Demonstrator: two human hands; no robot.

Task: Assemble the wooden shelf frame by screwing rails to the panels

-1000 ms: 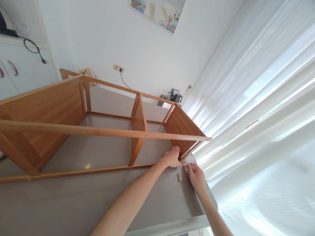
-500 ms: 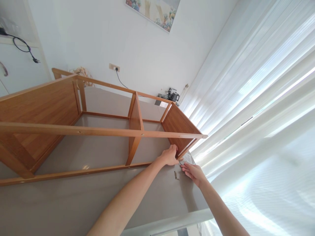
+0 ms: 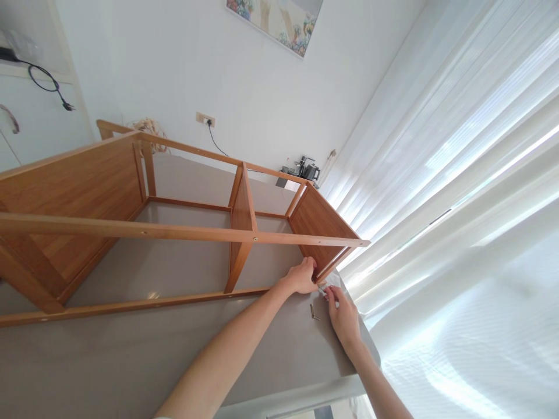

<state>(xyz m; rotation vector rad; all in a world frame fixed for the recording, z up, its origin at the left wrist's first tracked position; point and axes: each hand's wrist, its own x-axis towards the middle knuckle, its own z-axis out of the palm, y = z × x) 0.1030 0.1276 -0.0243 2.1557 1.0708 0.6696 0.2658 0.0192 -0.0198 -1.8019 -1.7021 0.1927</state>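
Observation:
A wooden shelf frame (image 3: 187, 231) lies on its side across the grey table (image 3: 271, 349). My left hand (image 3: 301, 276) grips its lower right corner, fingers wrapped around the rail beside the end panel (image 3: 321, 218). Just right of that corner, my right hand (image 3: 343, 314) pinches a thin metal tool (image 3: 322, 290) between thumb and fingers. The tool's tip points at the corner of the frame; its exact kind is too small to make out. Several small screws (image 3: 313, 312) lie on the table between my hands.
The table's right edge lies close by my right hand, with sheer white curtains (image 3: 437, 192) beyond. At the back stand a black kettle (image 3: 311, 172) and a wall socket (image 3: 205, 120) with a plugged cord. A white cabinet (image 3: 39, 122) is at left.
My right hand has rotated, its wrist dropping lower and its fingers turning over the tool at the corner. My left hand keeps its hold on the frame. The view has shifted slightly.

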